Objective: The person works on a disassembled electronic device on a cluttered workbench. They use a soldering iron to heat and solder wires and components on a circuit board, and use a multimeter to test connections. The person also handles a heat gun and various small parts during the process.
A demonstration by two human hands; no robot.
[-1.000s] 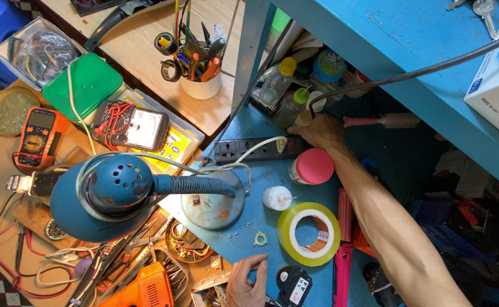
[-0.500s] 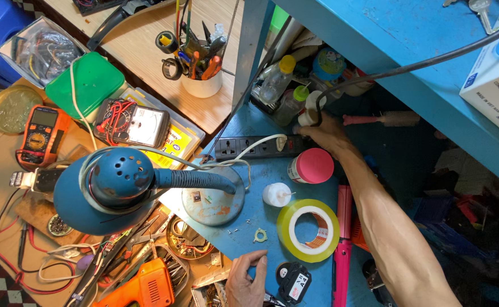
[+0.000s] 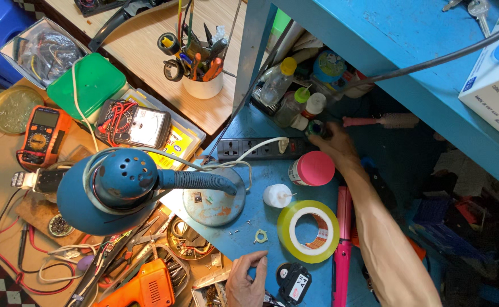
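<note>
Under the blue shelf (image 3: 374, 51), the right hand (image 3: 333, 143) reached to the crowded bottles, its fingers closed around a small dark-capped bottle (image 3: 316, 128) just behind the power strip (image 3: 261, 149). Near the bottom edge, the left hand (image 3: 246, 279) rested loosely curled on the bench, empty, beside a small black device (image 3: 293, 282), seemingly steadying the reach.

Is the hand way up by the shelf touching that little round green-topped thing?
Touching. The head view shows the right hand stretched under the blue shelf, its fingertips wrapped on the small round green-topped container beside the power strip, with no gap visible.
</note>
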